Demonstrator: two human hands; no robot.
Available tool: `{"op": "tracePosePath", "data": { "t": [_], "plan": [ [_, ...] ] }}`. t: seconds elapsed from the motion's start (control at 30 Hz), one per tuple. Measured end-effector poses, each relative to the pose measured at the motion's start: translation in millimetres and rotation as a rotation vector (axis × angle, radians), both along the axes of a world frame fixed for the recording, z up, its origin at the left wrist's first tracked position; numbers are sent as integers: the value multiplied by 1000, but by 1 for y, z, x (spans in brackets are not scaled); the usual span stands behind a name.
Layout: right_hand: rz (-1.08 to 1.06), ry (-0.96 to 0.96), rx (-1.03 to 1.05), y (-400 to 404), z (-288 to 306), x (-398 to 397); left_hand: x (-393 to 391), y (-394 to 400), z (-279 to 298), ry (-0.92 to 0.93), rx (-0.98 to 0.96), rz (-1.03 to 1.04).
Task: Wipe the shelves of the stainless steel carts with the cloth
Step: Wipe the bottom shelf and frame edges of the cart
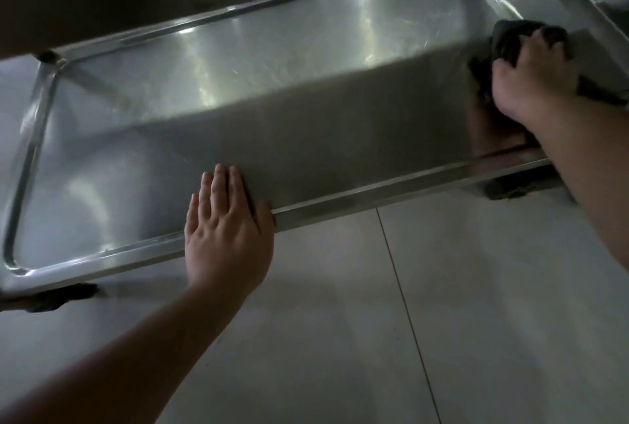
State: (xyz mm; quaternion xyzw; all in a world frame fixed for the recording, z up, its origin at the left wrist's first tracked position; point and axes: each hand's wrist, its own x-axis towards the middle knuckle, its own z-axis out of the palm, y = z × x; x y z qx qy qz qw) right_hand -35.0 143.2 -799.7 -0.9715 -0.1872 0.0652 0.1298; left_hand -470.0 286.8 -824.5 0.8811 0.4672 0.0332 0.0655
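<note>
While the left hand lies flat with its fingers straight and close together over the near rim of the shelf, its thumb hooked along the outer edge of that rim, the right hand works at the far right end of the same shelf. There its fingers are curled into a dark cloth, which is bunched under the palm and pressed against the steel close to the right corner. The shelf is the low tray of a stainless steel cart, with raised rims all round and streaky light reflections across its far half. A dark caster shows under the near left corner and another under the near right one. Pale floor tiles lie below both forearms.
</note>
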Motion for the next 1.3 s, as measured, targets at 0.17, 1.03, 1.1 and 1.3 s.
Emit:
{"op": "tracePosePath", "data": {
  "t": [0.17,1.03,1.1,1.3],
  "plan": [
    [609,42,96,42,5,-91,0,-1,1,-2,15,12],
    [1023,76,47,106,4,-199,0,0,3,50,-45,-7],
    [1041,66,87,62,-1,-184,-1,0,4,48,-49,-15],
    [295,-57,108,-55,-20,-54,-1,0,3,36,-47,-16]
  ]
}}
